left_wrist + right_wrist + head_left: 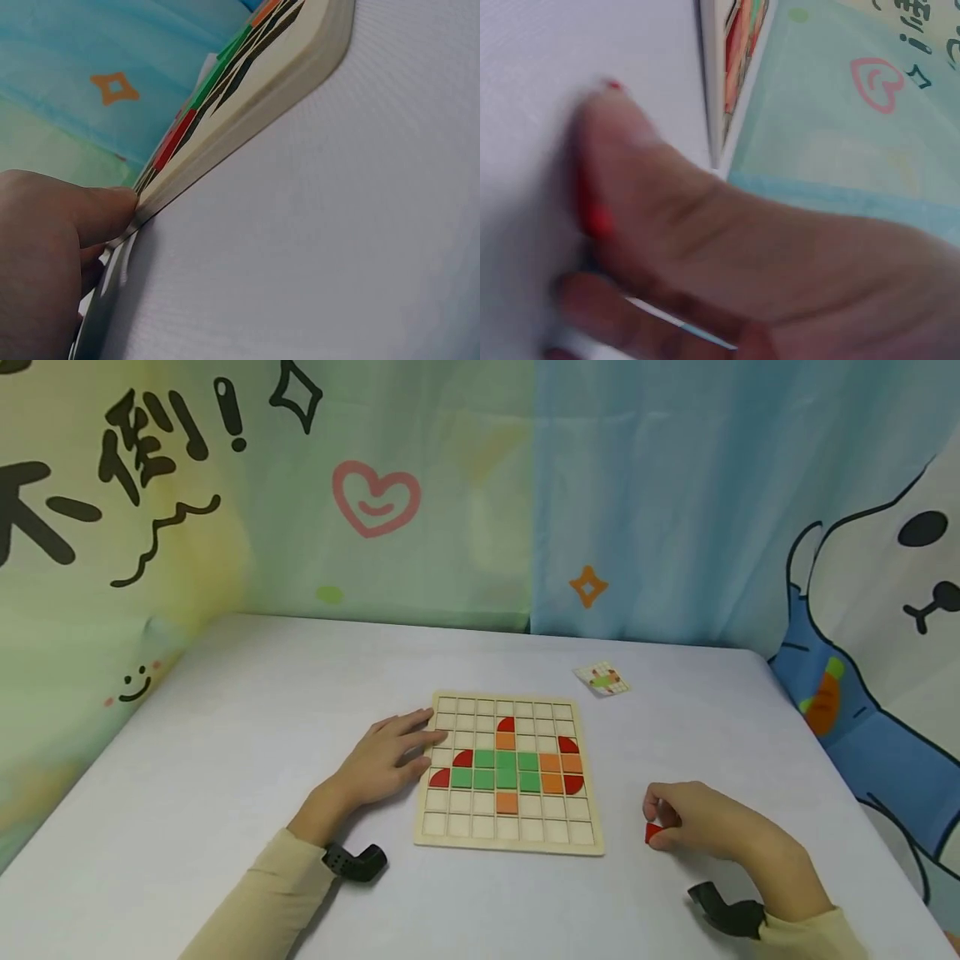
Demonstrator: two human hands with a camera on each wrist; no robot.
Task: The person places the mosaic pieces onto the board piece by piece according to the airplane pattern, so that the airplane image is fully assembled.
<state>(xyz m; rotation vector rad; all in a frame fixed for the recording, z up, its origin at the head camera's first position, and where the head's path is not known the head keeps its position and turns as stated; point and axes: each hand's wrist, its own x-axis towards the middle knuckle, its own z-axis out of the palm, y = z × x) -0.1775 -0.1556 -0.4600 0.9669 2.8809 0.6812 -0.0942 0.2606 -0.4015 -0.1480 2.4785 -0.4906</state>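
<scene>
A square wooden grid board lies on the white table, with green, orange and quarter-round red tiles set in its cells. My left hand rests at the board's left side, fingers stretched over the rim. In the left wrist view the thumb touches the board's edge. To the right of the board, my right hand pinches a small red tile between thumb and fingers, low over the table. That tile is blurred and mostly covered by the thumb in the right wrist view; its full shape is hidden.
A small card printed with a coloured pattern lies behind the board, to the right. Black wrist devices sit on both forearms. Printed curtains hang behind the table's far edge.
</scene>
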